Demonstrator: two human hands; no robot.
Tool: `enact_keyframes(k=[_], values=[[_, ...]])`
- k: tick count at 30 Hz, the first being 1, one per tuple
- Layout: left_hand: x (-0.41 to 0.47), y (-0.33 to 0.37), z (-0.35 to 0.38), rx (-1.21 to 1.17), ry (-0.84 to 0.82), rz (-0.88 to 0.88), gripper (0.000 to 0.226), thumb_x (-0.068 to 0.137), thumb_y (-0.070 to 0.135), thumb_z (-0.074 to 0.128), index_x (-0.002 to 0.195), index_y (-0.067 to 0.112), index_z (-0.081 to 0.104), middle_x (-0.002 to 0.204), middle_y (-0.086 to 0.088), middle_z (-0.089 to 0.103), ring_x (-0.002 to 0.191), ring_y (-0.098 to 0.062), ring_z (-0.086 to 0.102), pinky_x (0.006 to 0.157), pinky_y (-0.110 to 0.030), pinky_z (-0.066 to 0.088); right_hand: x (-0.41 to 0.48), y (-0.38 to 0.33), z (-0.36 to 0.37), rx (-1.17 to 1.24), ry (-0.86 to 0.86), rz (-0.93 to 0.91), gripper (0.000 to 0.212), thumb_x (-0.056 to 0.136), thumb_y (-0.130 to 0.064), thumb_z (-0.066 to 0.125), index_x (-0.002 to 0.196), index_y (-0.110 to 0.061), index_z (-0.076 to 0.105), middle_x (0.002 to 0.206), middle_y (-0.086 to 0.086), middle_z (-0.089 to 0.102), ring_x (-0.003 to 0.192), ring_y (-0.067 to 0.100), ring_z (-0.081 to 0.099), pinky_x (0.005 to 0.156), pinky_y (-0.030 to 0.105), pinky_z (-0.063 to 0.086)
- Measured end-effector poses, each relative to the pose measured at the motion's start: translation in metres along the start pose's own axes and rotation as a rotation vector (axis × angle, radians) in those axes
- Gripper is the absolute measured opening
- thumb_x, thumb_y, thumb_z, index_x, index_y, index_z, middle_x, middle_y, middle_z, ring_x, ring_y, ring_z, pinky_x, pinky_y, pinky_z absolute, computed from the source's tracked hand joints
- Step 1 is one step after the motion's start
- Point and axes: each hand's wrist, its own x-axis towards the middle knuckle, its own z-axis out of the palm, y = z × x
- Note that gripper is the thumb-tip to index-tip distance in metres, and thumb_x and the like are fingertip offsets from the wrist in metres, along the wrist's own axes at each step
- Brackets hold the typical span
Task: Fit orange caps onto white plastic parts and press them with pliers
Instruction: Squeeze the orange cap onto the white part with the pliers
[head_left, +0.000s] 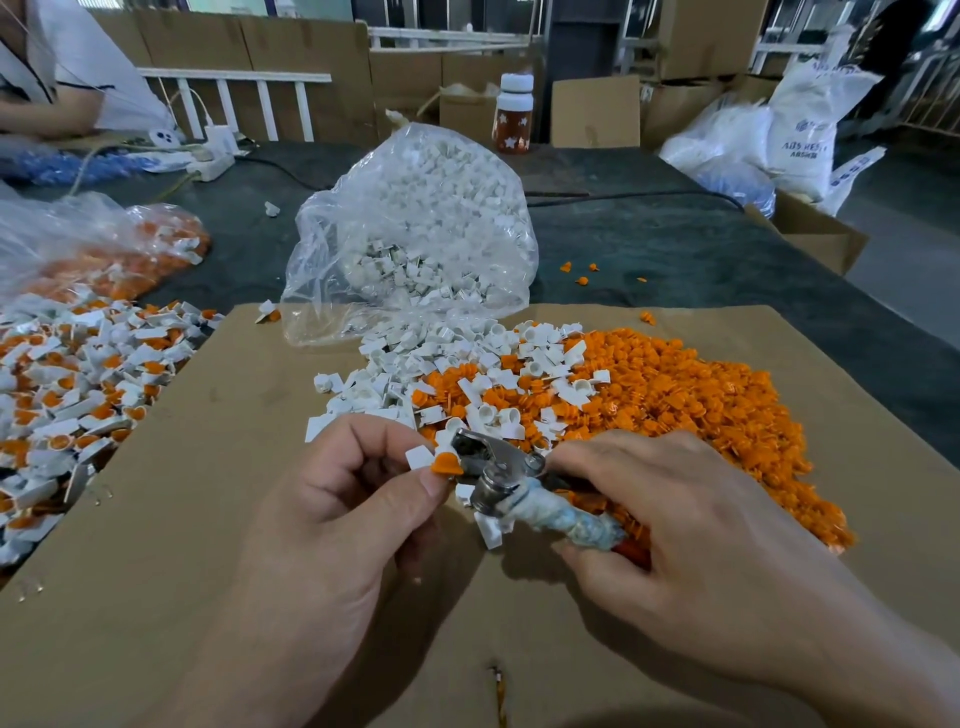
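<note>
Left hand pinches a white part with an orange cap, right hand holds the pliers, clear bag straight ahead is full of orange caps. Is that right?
Not quite. The head view shows the clear bag straight ahead full of white parts, not orange caps. The rest stands: the left hand pinches a white part with an orange cap, and the right hand holds the pliers.

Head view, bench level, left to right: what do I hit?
Pile of capped parts → left hand → white part with orange cap → pliers → right hand. The loose orange caps share the right hand's span, so they are left out.
</note>
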Motion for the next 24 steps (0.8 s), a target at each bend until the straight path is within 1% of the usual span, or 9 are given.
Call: enact_keyframes(k=[2,6,11,14,16,18,20,22,24], values=[[0.0009,-0.0030,-0.0015,0.030,-0.002,0.021,0.011,0.066,0.017,0.076,0.073,0.021,0.069,0.056,-0.007,0.052,0.048,-0.016,0.048,0.041,-0.022,0.041,-0.0006,-0.0005,-0.0005,-0.013,-0.002,-0.003,0.049,0.082,-0.049,0.045,0.123,-0.029,0.059,0.099,-0.017,0.062,0.089,0.002,0.044,0.078,0.026,0.041],[0.0017,-0.0075,-0.0040,0.059,-0.015,0.039,0.021,0.061,0.040,0.074,0.076,0.026,0.069,0.059,-0.006,0.055,0.052,-0.018,0.049,0.044,-0.026,0.041,-0.0007,-0.0004,-0.0009,-0.016,-0.008,-0.012,0.050,0.082,-0.050,0.046,0.125,-0.029,0.059,0.103,-0.018,0.061,0.091,0.000,0.042,0.080,0.025,0.039],[0.0010,-0.0081,-0.0062,0.039,-0.081,0.041,0.021,0.067,0.038,0.073,0.079,0.022,0.069,0.058,-0.006,0.055,0.051,-0.017,0.053,0.044,-0.023,0.043,-0.0004,-0.0005,-0.0011,-0.021,-0.020,-0.015,0.055,0.081,-0.052,0.045,0.128,-0.028,0.058,0.109,-0.017,0.061,0.094,-0.001,0.044,0.084,0.027,0.040],[0.0013,-0.0078,-0.0086,0.060,-0.091,0.044,0.020,0.067,0.039,0.072,0.079,0.023,0.069,0.059,-0.009,0.057,0.052,-0.017,0.054,0.045,-0.024,0.044,-0.0007,-0.0005,0.0000,-0.052,-0.026,-0.013,0.051,0.080,-0.049,0.046,0.123,-0.026,0.061,0.100,-0.014,0.063,0.086,0.005,0.054,0.079,0.031,0.048],[0.0015,-0.0084,-0.0094,0.072,-0.097,0.046,0.021,0.067,0.040,0.072,0.080,0.023,0.069,0.059,-0.008,0.058,0.052,-0.017,0.055,0.046,-0.024,0.045,0.0001,-0.0003,0.0015,-0.073,-0.032,-0.016,0.049,0.080,-0.050,0.045,0.120,-0.025,0.063,0.092,-0.013,0.062,0.079,0.007,0.055,0.074,0.033,0.049],[0.0010,-0.0099,-0.0088,0.075,-0.114,0.050,0.019,0.068,0.040,0.071,0.079,0.024,0.070,0.059,-0.006,0.058,0.052,-0.016,0.056,0.047,-0.022,0.045,0.0020,0.0000,0.0030,-0.102,-0.048,-0.016,0.047,0.082,-0.055,0.040,0.112,-0.028,0.065,0.083,-0.016,0.058,0.073,0.005,0.050,0.072,0.032,0.047],[0.0002,-0.0108,-0.0076,0.090,-0.126,0.052,0.018,0.069,0.041,0.071,0.080,0.026,0.070,0.059,-0.006,0.059,0.052,-0.015,0.057,0.047,-0.021,0.045,0.0030,-0.0004,0.0045,-0.138,-0.056,-0.017,0.043,0.083,-0.059,0.035,0.092,-0.030,0.065,0.072,-0.015,0.053,0.064,0.006,0.046,0.066,0.033,0.047],[-0.0004,-0.0114,-0.0069,0.095,-0.126,0.054,0.019,0.069,0.042,0.070,0.080,0.027,0.070,0.059,-0.006,0.059,0.053,-0.015,0.058,0.046,-0.022,0.045,0.0032,-0.0010,0.0056,-0.154,-0.018,-0.023,0.038,0.084,-0.059,0.036,0.076,-0.030,0.060,0.063,-0.014,0.048,0.055,0.007,0.041,0.058,0.032,0.047],[-0.0003,-0.0116,-0.0073,0.088,-0.123,0.055,0.019,0.070,0.042,0.070,0.080,0.026,0.070,0.059,-0.007,0.059,0.052,-0.017,0.058,0.046,-0.023,0.046,0.0029,-0.0019,0.0057,-0.162,0.009,-0.020,0.036,0.083,-0.058,0.037,0.069,-0.030,0.056,0.059,-0.014,0.045,0.052,0.007,0.036,0.055,0.030,0.044]])
